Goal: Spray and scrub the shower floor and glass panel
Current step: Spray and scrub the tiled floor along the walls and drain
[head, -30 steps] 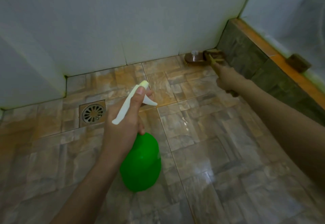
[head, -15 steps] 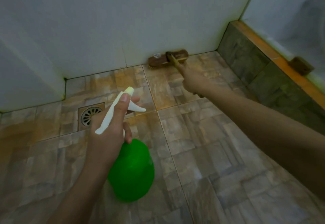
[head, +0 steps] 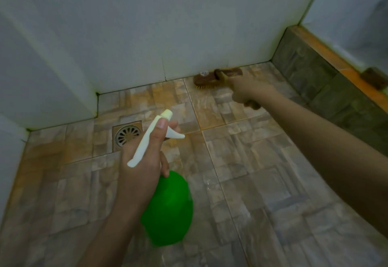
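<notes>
Currently: left hand [head: 142, 161], lower centre, curled round green plastic spray bottle with white trigger head [head: 168, 208]. Right hand [head: 245, 90], upper right, grips brown scrub brush [head: 216, 76], bristles on stone-pattern tiled floor [head: 262, 161] by far wall. Judgement: floor scrub underway, most remaining; glass panel pending.

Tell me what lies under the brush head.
Under the brush head, yellowish bristles show at its near edge, on the tiled floor by the white wall. The tile right beneath is covered, so its state cannot be seen.
</notes>
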`<action>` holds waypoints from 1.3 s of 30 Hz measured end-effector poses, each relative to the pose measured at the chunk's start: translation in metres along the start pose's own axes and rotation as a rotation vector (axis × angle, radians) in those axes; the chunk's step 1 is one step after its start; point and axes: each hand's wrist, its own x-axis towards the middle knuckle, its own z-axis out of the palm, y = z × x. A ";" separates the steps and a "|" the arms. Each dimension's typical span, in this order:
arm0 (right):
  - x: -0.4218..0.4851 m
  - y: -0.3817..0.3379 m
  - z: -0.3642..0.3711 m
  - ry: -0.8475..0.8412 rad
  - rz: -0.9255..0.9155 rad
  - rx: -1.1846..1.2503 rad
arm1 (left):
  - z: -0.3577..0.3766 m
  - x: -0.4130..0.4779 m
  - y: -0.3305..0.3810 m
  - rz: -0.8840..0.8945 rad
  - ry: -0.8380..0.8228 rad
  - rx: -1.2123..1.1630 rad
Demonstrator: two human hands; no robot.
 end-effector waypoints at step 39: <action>-0.046 0.084 0.020 -0.021 0.050 -0.052 | 0.013 0.020 0.012 -0.028 0.016 -0.107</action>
